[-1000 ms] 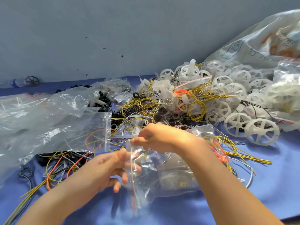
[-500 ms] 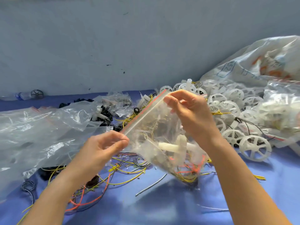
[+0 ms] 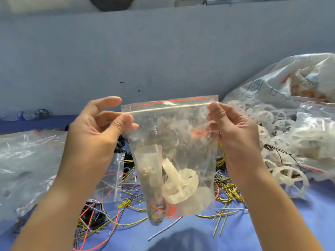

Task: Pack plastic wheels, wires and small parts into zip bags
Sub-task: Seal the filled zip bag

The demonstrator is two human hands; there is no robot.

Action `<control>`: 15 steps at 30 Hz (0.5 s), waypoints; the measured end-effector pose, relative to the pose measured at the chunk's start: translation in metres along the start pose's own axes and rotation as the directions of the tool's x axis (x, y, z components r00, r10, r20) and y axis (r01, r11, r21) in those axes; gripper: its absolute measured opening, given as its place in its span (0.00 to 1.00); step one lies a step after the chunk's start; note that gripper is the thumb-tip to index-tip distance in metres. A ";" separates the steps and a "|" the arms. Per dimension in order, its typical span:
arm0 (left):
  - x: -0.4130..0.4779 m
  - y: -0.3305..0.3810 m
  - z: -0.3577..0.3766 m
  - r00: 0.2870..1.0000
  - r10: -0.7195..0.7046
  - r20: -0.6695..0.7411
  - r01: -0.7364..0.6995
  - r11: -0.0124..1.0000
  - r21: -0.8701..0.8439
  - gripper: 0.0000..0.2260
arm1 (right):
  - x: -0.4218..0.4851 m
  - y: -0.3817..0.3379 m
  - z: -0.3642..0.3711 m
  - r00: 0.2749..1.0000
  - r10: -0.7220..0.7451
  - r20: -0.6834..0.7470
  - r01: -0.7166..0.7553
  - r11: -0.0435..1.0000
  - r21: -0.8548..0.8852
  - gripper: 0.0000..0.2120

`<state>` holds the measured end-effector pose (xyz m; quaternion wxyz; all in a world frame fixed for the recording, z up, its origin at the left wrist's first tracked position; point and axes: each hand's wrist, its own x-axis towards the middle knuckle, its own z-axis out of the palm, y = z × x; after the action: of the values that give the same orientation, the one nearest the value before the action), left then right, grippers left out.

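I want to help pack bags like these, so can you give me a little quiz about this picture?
1. True or false: the left hand and the right hand each pinch a top corner of the zip bag.
2. The stripe along the bag's top is: A green, B red, C black.
3. Fill the gap: the loose white wheels are piled on the person's ____ side.

Key: 1 true. 2 B. 3 right.

Blue-grey wall, blue tabletop
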<state>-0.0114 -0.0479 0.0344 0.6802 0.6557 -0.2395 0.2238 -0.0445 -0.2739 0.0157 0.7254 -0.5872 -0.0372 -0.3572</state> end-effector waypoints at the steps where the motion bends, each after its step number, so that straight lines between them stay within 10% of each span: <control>1: 0.000 -0.004 0.001 1.000 -0.018 -0.014 0.018 1.000 0.024 0.12 | -0.001 0.004 0.002 1.000 0.005 -0.014 -0.005 1.000 -0.005 0.05; 15: 0.009 0.010 0.002 0.974 -0.218 0.054 0.224 0.917 -0.331 0.08 | -0.001 -0.025 0.009 0.999 -0.042 0.033 0.042 0.999 -0.009 0.06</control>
<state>-0.0105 -0.0495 0.0479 0.8005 0.5553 -0.2039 0.0961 -0.0564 -0.2668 0.0389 0.7142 -0.5956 -0.0597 -0.3628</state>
